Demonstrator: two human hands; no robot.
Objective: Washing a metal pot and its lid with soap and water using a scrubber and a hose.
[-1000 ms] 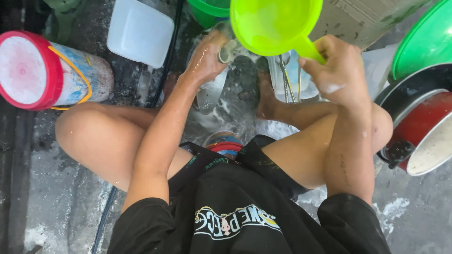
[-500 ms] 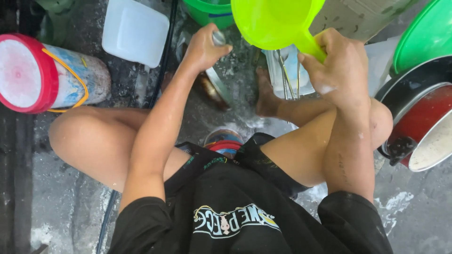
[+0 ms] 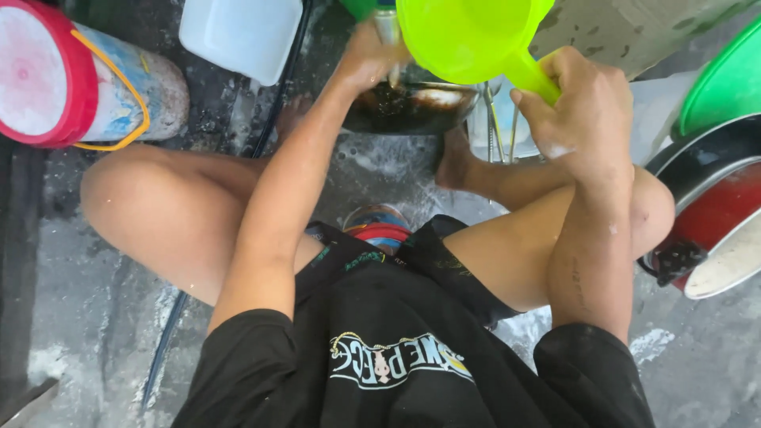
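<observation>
My right hand (image 3: 583, 111) grips the handle of a lime green plastic dipper (image 3: 468, 32), held up over the dishes at the top of the view. My left hand (image 3: 369, 59) reaches forward and is closed on a dark, soiled metal pan (image 3: 412, 107) by its rim or handle. The pan is tilted up on the wet ground under the dipper. A grey metal piece (image 3: 388, 24) shows just above my left fingers. My knees and bare legs frame both arms as I squat.
A red-lidded bucket (image 3: 55, 79) lies on its side at the left, with a white plastic container (image 3: 238, 32) beside it. A clear tub with metal utensils (image 3: 499, 127), a green basin (image 3: 725, 79) and a red and black pan (image 3: 713, 214) are at the right. A black hose (image 3: 273, 119) crosses the wet concrete.
My left hand has moved up and forward and the dark pan now stands tilted under the dipper. The dipper has shifted a little toward the centre.
</observation>
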